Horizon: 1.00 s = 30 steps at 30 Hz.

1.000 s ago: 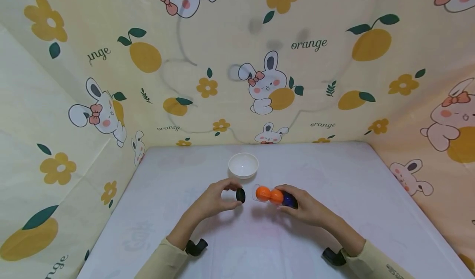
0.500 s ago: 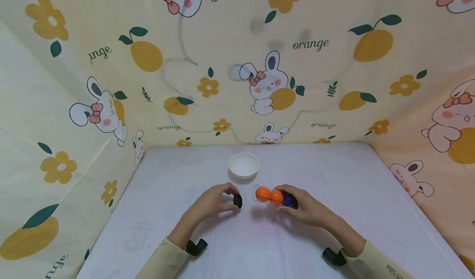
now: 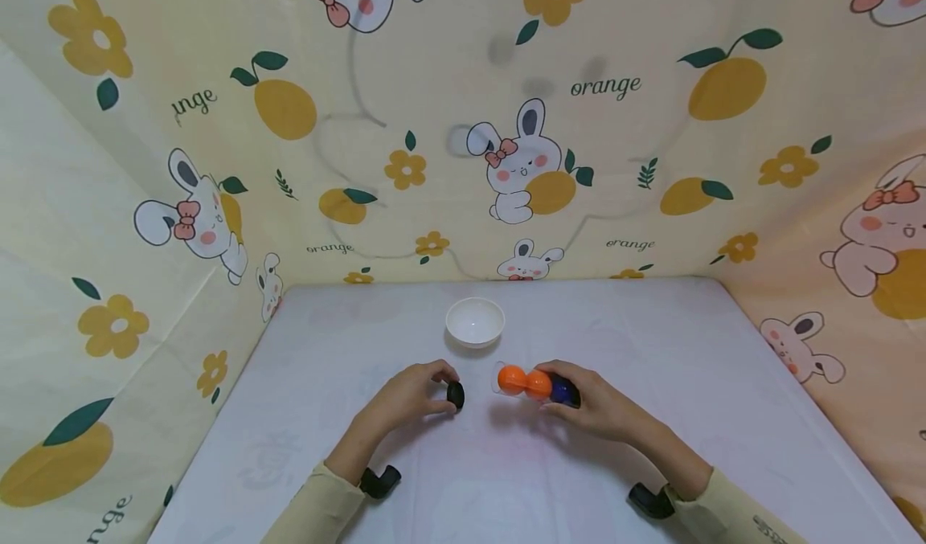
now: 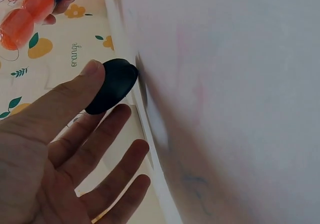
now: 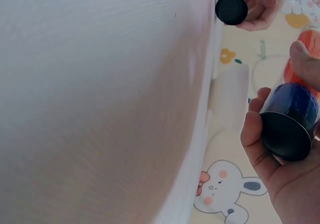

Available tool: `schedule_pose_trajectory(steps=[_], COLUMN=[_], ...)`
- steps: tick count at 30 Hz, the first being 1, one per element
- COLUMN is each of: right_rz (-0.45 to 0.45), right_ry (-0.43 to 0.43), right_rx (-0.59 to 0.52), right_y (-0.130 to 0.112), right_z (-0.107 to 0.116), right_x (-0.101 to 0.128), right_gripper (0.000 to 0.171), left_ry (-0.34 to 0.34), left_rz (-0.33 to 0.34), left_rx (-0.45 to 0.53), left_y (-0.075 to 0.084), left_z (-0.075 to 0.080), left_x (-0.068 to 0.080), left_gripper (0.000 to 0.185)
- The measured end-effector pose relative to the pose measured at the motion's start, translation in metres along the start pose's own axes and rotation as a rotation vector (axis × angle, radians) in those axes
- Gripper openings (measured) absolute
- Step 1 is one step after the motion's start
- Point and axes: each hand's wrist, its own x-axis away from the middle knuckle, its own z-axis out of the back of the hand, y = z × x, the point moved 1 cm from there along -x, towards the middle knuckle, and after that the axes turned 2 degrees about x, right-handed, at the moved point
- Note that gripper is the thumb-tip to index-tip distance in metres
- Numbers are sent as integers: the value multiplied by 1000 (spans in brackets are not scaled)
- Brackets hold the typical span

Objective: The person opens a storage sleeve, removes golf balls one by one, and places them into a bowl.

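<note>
Nearest the viewer, two forearms in pale yellow sleeves reach forward over a white table (image 3: 651,343), each with a dark camera mount at the wrist. The left hand (image 3: 405,395) rests low on the tabletop and pinches a small round black cap (image 3: 455,394) between thumb and fingertips; in the left wrist view the cap's edge touches the table while the other fingers lie loosely spread. The right hand (image 3: 589,403) lies just beside it, thumb and fingers curled round the closed dark end of a clear plastic tube (image 3: 537,384), which it holds on its side just above the table. Inside sit two orange balls (image 3: 512,379) and, nearest the palm, a blue ball (image 3: 559,390). The tube's mouth points toward the left hand and looks uncapped. As a judgement, if the tube tips downward the orange balls could roll out and off the table, and the lightly pinched cap could slip. Farther back stands a white bowl (image 3: 474,322), apart from both hands. Beyond rises a cloth backdrop (image 3: 434,110) printed with rabbits and oranges.
</note>
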Motion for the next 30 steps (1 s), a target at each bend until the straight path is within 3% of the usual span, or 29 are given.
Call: schedule_pose_trajectory(steps=[10,16,30], right_rz=[2,-19,-17], right_ry=[13,0,4], right_rx=[2,3,40], right_y=[-1,-1,1], right_z=[0,2,2], right_x=[1,1,-1], right_gripper=[51,51,51], left_ry=[15,28,58], left_rz=[31,26,-125], left_rx=[-31,-6,214], left_y=[-2,5,37], left_z=[4,5,-3], left_x=[5,5,-2], left_gripper=[42,37,51])
